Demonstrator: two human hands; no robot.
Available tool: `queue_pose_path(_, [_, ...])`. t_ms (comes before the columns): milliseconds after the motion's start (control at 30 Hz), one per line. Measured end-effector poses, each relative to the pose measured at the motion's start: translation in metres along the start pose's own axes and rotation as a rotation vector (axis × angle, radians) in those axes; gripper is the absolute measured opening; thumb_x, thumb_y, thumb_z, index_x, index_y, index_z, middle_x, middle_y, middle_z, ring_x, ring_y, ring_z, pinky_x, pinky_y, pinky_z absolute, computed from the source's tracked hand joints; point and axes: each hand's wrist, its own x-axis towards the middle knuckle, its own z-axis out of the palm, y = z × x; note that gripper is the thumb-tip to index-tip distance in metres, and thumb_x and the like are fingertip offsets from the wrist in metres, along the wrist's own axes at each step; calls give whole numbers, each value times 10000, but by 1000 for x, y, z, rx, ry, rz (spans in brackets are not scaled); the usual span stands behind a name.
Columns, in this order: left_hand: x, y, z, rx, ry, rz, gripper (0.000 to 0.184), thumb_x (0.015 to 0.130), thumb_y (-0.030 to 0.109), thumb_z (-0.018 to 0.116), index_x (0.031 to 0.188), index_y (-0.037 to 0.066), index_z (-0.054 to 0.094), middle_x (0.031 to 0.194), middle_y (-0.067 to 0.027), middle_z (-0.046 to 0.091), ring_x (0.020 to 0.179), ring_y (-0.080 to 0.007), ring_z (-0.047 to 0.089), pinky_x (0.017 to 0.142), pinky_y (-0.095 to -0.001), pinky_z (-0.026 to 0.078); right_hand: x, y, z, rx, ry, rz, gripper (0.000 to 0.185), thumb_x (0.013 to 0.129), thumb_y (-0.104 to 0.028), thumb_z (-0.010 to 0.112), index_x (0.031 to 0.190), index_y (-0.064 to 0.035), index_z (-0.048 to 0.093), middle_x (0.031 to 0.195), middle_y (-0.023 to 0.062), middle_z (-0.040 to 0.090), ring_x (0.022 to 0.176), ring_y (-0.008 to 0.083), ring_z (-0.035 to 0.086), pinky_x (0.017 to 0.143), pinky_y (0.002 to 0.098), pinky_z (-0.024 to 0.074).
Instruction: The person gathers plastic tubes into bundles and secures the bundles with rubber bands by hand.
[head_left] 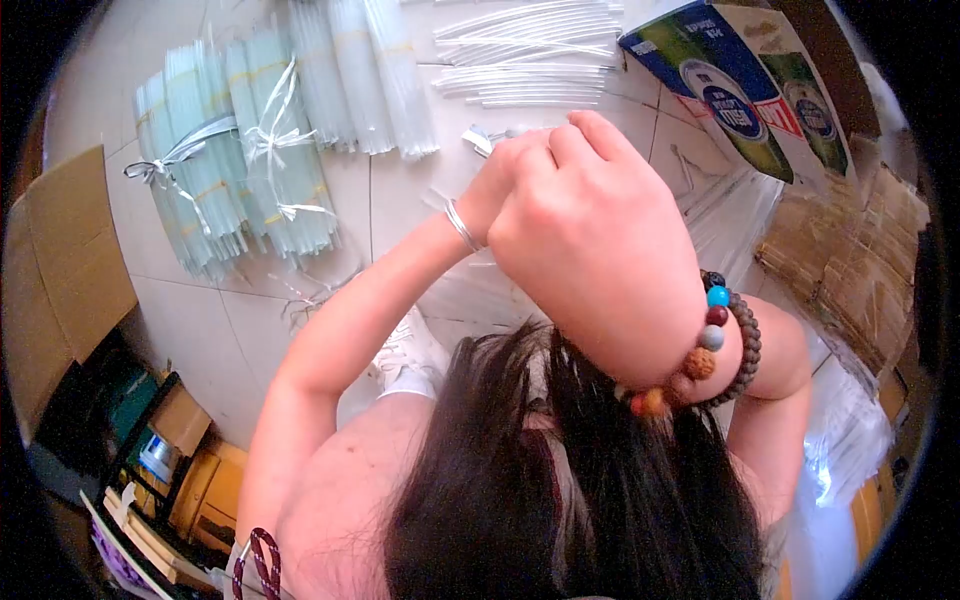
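Observation:
My right hand (pixel 600 215), with beaded bracelets on its wrist, is raised in front of me with its fingers curled in. My left hand (pixel 505 175), wearing a silver bangle (pixel 462 226), meets it from the left and is partly covered by it. Both hands look closed together; what they hold is hidden. A small white and grey piece (pixel 480 140) shows just past the left hand, and I cannot tell whether it is held. Beyond the hands, loose clear thin tubes (pixel 525 85) lie on the floor.
Tied bundles of clear tubes (pixel 190 150) lie at the upper left, with more bundles (pixel 360 80) beside them. A printed carton (pixel 725 90) stands at the upper right, above flattened cardboard (pixel 845 255). Cardboard (pixel 70 250) edges the left. Long dark hair hangs below my hands.

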Motion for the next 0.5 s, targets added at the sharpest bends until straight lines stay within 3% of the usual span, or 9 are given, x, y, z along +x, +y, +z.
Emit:
queue_pose_path(133, [-2, -25, -10, -297, -95, 73, 93, 776, 135, 718, 817, 109, 638, 818, -73, 681, 809, -240, 682, 722, -358, 543, -3, 1, -18, 97, -2, 34, 186, 713, -142, 694, 832, 1, 683, 877, 104, 660, 898, 244, 657, 831, 366, 521])
queue_pose_path(267, [5, -19, -22, -437, -213, 34, 312, 729, 150, 823, 1013, 92, 707, 999, -74, 722, 950, -233, 689, 851, -340, 539, -8, 14, -76, 258, -11, 137, 206, 726, -139, 705, 858, 19, 688, 880, 121, 679, 891, 250, 678, 815, 371, 532])
queue_pose_path(400, [6, -20, -18, -379, -212, 100, 318, 713, 149, 828, 1004, 101, 710, 998, -60, 722, 936, -245, 686, 844, -343, 533, -53, 56, -120, 50, -115, 282, 224, 802, -165, 713, 914, 27, 683, 910, 157, 688, 918, 277, 685, 811, 386, 535])
queue_pose_path(500, [0, -27, -10, -418, -214, 138, 299, 716, 144, 823, 990, 104, 710, 991, -65, 721, 921, -242, 683, 825, -341, 532, -69, 56, -99, 223, 55, 143, 532, 704, -226, 836, 1144, 10, 654, 975, 112, 692, 879, 204, 657, 757, 291, 492])
